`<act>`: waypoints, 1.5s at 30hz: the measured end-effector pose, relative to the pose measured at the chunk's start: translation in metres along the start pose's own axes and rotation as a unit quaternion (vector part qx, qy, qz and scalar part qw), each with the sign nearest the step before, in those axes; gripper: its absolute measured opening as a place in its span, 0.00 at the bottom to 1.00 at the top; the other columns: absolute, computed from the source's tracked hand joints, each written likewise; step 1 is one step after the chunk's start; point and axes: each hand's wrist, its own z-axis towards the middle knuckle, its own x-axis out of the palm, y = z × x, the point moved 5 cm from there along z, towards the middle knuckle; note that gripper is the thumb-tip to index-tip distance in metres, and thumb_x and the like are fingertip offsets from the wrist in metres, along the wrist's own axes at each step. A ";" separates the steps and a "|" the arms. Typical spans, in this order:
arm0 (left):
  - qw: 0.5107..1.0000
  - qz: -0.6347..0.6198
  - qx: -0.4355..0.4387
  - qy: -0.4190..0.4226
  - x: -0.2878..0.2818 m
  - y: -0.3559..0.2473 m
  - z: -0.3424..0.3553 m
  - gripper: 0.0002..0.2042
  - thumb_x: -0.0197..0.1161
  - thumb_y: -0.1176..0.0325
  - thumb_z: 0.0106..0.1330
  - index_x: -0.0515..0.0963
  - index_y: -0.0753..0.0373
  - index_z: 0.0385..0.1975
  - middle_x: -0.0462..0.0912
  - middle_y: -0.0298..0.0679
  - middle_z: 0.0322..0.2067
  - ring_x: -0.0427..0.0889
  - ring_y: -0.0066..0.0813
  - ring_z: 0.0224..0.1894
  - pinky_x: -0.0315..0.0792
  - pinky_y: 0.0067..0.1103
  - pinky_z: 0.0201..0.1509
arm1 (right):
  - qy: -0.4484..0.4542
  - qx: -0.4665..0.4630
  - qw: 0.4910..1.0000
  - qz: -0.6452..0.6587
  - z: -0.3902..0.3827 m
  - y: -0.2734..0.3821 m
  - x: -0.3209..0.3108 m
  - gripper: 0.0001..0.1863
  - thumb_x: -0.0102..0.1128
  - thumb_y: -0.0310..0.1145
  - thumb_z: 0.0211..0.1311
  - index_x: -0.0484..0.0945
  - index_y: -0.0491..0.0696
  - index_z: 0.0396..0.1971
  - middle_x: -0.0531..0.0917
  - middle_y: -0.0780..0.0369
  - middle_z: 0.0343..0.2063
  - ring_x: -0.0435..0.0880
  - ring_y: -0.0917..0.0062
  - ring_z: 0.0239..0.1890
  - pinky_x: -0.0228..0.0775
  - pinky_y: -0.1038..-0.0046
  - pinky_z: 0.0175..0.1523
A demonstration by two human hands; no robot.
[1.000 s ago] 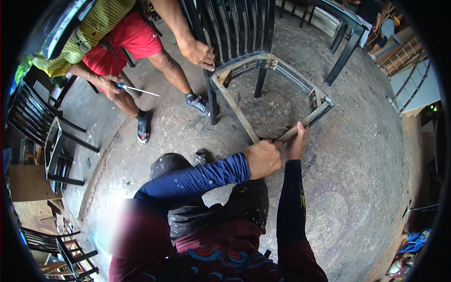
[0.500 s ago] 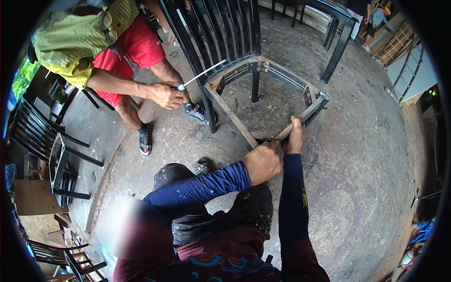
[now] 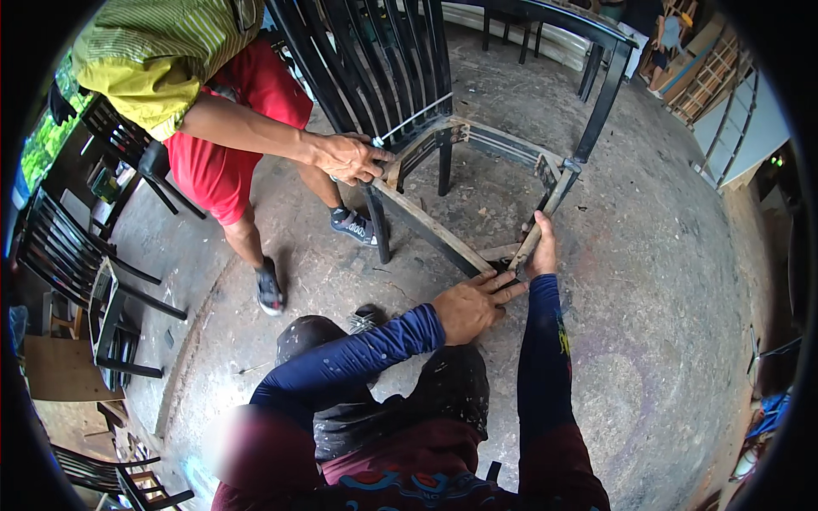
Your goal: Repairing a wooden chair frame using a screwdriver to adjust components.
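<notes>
On scuffed grey concrete [image 3: 639, 298], a seatless black slat-backed wooden chair [image 3: 429, 227] is apparently held steady: the left hand [image 3: 469, 311] spreads fingers over its near corner [image 3: 476, 266], the right hand [image 3: 543, 247] clasps its front rail [image 3: 558, 193], across from a co-worker's silver-shafted screwdriver [image 3: 417, 116].

We see a chair back [image 3: 440, 64] in plain, slightly glossy black. Its seat frame [image 3: 430, 230] is two-toned: black along the outer sides, pale bare wood on the top edges. The wearer's sleeves [image 3: 366, 345] are shiny navy – the right one carries a yellow mark [image 3: 563, 342] – and the maroon shirt [image 3: 388, 451] is printed in light blue and red. We notice dark trousers [image 3: 456, 375] freckled with pale spots. The co-worker's shirt [image 3: 141, 47] has yellow-green stripes and a brighter yellow sleeve [image 3: 153, 94]; the shorts [image 3: 213, 175] are solid red. The screwdriver shaft [image 3: 415, 117] looks silvery. We find the floor [image 3: 635, 281] mottled grey, faintly tinged with purple.
</notes>
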 end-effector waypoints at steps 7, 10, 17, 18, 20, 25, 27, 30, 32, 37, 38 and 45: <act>1.000 0.014 0.002 -0.001 -0.004 0.002 0.000 0.17 0.62 0.67 0.58 0.80 0.62 0.48 0.49 0.44 0.73 0.44 0.43 0.76 0.44 0.37 0.78 | -0.014 0.018 0.999 0.025 -0.001 -0.001 0.003 0.27 0.69 0.49 0.54 0.70 0.49 0.48 0.72 0.68 0.29 0.76 0.80 0.29 0.69 0.74 0.29; 1.000 0.002 0.004 -0.003 -0.002 0.000 0.001 0.17 0.63 0.66 0.58 0.81 0.62 0.47 0.47 0.44 0.74 0.43 0.43 0.76 0.44 0.37 0.78 | -0.006 -0.011 1.000 0.021 -0.001 0.000 0.002 0.25 0.67 0.55 0.54 0.71 0.53 0.40 0.78 0.66 0.25 0.75 0.79 0.22 0.70 0.75 0.28; 0.999 0.035 -0.014 0.017 0.000 -0.004 0.002 0.16 0.64 0.67 0.56 0.82 0.60 0.46 0.44 0.44 0.74 0.41 0.42 0.76 0.43 0.37 0.78 | 0.005 -0.014 0.999 0.036 0.002 -0.005 0.004 0.26 0.67 0.55 0.54 0.72 0.53 0.43 0.77 0.66 0.25 0.75 0.78 0.23 0.69 0.73 0.29; 1.000 0.016 -0.014 0.019 0.001 -0.004 0.001 0.16 0.64 0.67 0.56 0.82 0.60 0.45 0.45 0.44 0.74 0.40 0.42 0.76 0.43 0.37 0.78 | -0.021 -0.006 0.999 0.040 0.001 -0.005 0.002 0.26 0.67 0.55 0.54 0.72 0.53 0.43 0.77 0.66 0.25 0.75 0.78 0.23 0.69 0.73 0.29; 0.999 0.034 -0.015 0.004 0.000 -0.004 0.000 0.16 0.64 0.67 0.56 0.82 0.59 0.45 0.45 0.44 0.74 0.40 0.42 0.76 0.43 0.37 0.78 | 0.005 -0.016 0.999 0.040 -0.001 -0.003 0.005 0.26 0.67 0.55 0.54 0.72 0.53 0.43 0.77 0.66 0.25 0.75 0.78 0.23 0.69 0.73 0.29; 0.999 0.026 -0.018 -0.009 0.004 -0.003 -0.001 0.14 0.62 0.68 0.57 0.83 0.60 0.43 0.46 0.44 0.74 0.40 0.41 0.77 0.43 0.37 0.78 | 0.003 -0.006 0.999 0.037 -0.005 0.000 0.007 0.26 0.67 0.56 0.54 0.72 0.53 0.43 0.77 0.66 0.25 0.75 0.78 0.23 0.69 0.73 0.30; 1.000 0.015 -0.017 -0.011 0.004 -0.003 -0.001 0.13 0.60 0.68 0.59 0.83 0.61 0.42 0.47 0.43 0.74 0.41 0.41 0.76 0.42 0.37 0.78 | -0.018 0.024 0.999 0.034 -0.007 -0.003 0.006 0.26 0.67 0.57 0.54 0.72 0.54 0.42 0.77 0.67 0.25 0.75 0.78 0.24 0.69 0.73 0.31; 0.999 0.007 -0.018 -0.028 0.004 -0.003 -0.003 0.11 0.58 0.68 0.60 0.83 0.62 0.40 0.49 0.42 0.74 0.43 0.41 0.76 0.42 0.37 0.78 | -0.018 0.012 0.999 0.031 -0.006 -0.004 0.006 0.26 0.66 0.58 0.54 0.73 0.53 0.39 0.78 0.67 0.24 0.75 0.78 0.24 0.69 0.74 0.31; 0.999 0.021 -0.033 -0.033 0.006 -0.001 -0.004 0.11 0.57 0.67 0.61 0.83 0.62 0.38 0.50 0.41 0.73 0.44 0.41 0.76 0.42 0.37 0.78 | -0.007 0.003 1.000 0.024 -0.005 -0.006 0.005 0.27 0.66 0.59 0.54 0.72 0.52 0.39 0.78 0.67 0.24 0.75 0.78 0.25 0.69 0.74 0.31; 0.997 0.019 -0.019 -0.074 0.019 0.001 -0.005 0.12 0.55 0.67 0.62 0.83 0.64 0.38 0.53 0.42 0.72 0.48 0.41 0.75 0.45 0.37 0.77 | -0.006 0.021 1.000 0.007 0.000 -0.013 -0.003 0.29 0.65 0.60 0.54 0.72 0.54 0.45 0.79 0.65 0.30 0.78 0.76 0.28 0.72 0.72 0.32; 0.994 0.017 -0.005 -0.103 0.021 0.000 -0.005 0.12 0.56 0.67 0.60 0.83 0.63 0.39 0.54 0.43 0.72 0.49 0.42 0.75 0.45 0.37 0.77 | -0.029 0.016 0.999 0.006 0.001 -0.014 -0.005 0.29 0.64 0.60 0.55 0.73 0.54 0.47 0.79 0.64 0.31 0.78 0.75 0.29 0.73 0.72 0.33; 0.990 0.062 0.014 -0.125 0.041 0.006 -0.001 0.14 0.63 0.64 0.45 0.87 0.64 0.30 0.55 0.48 0.71 0.48 0.55 0.74 0.48 0.48 0.75 | 0.031 0.109 0.994 -0.005 -0.006 -0.016 0.001 0.35 0.55 0.65 0.59 0.72 0.48 0.50 0.76 0.61 0.40 0.76 0.67 0.43 0.72 0.64 0.47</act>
